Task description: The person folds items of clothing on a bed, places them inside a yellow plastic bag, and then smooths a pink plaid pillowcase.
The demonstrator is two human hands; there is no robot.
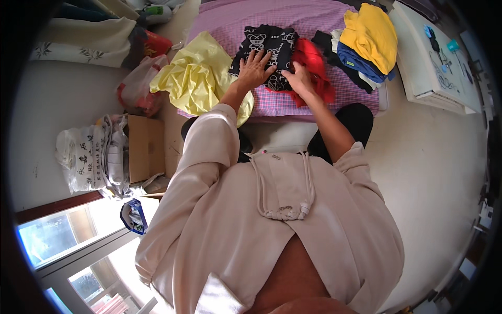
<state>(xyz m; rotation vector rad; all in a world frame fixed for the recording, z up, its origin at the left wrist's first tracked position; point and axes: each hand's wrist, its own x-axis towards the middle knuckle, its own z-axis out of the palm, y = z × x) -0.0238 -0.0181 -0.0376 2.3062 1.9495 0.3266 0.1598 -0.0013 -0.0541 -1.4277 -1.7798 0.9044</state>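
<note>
A black garment printed with white cartoon figures lies folded on a bed with a purple checked cover. My left hand rests flat on it, fingers spread. At its right edge is my right hand, thumb and forefinger apart; the other fingers are partly hidden. Red cloth spreads beneath and to the right of the black garment. Left of it, crumpled pale yellow fabric hangs over the bed's front edge.
Folded clothes, with a yellow garment on top, are piled at the bed's right. Beyond stands a white cabinet with cables on it. On the left are a plastic bag, a cardboard box and bagged goods.
</note>
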